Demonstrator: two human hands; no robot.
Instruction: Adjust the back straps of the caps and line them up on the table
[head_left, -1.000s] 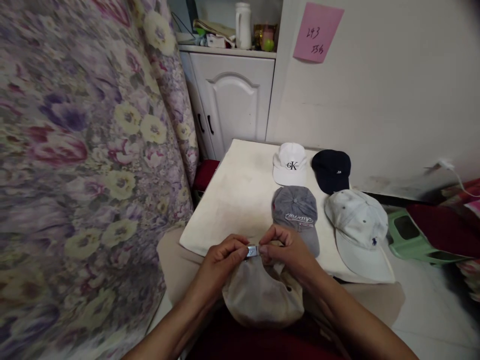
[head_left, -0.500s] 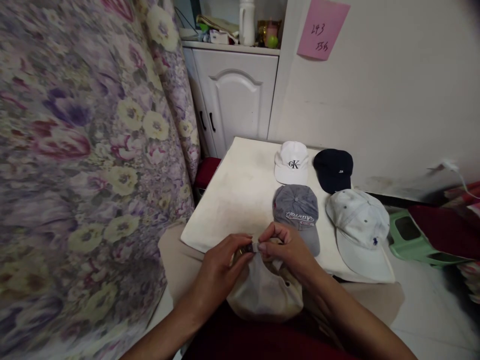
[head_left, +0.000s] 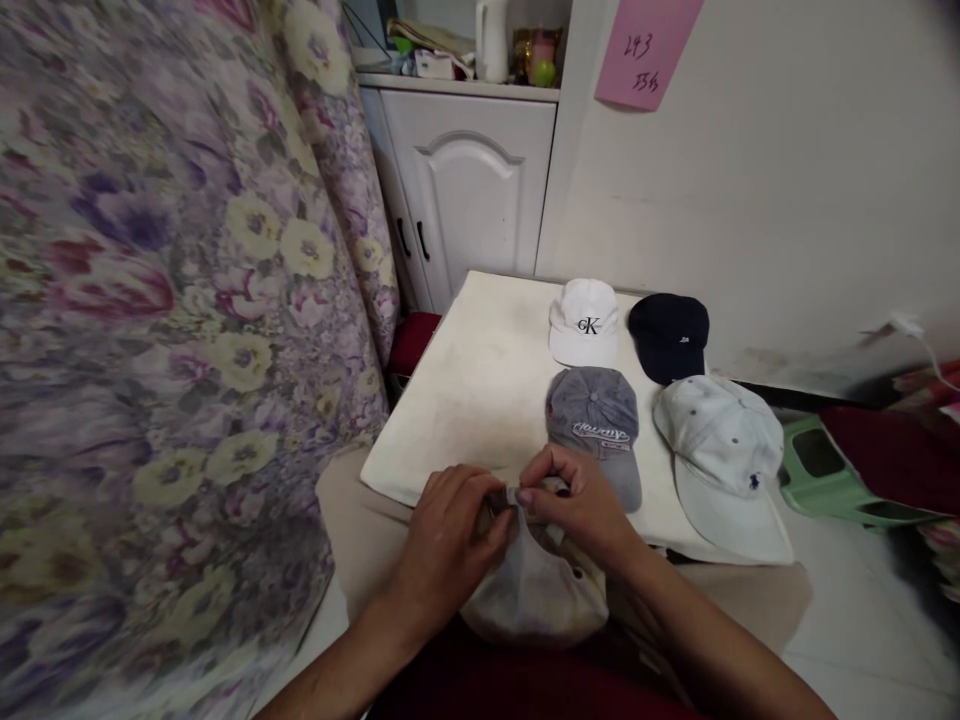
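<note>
A beige cap [head_left: 536, 590] is held over my lap at the near edge of the table, its back strap toward the top. My left hand [head_left: 454, 535] pinches the left part of the strap, with the fingers curled over it. My right hand [head_left: 574, 500] grips the strap's right part between thumb and forefinger. The fingertips of both hands are close together, and they partly hide the strap. Just beyond my right hand lies a grey cap [head_left: 592, 410] with white lettering.
On the cream table [head_left: 480, 370] are also a white cap [head_left: 583, 325], a navy cap [head_left: 670, 335] and a pale cap [head_left: 724, 460] at the right. A floral curtain [head_left: 187, 330] hangs at the left. A green stool [head_left: 817, 455] stands right of the table.
My left hand has shifted slightly, its fingers now curled further over the strap and covering more of it. My right hand keeps its pinch almost in place.
</note>
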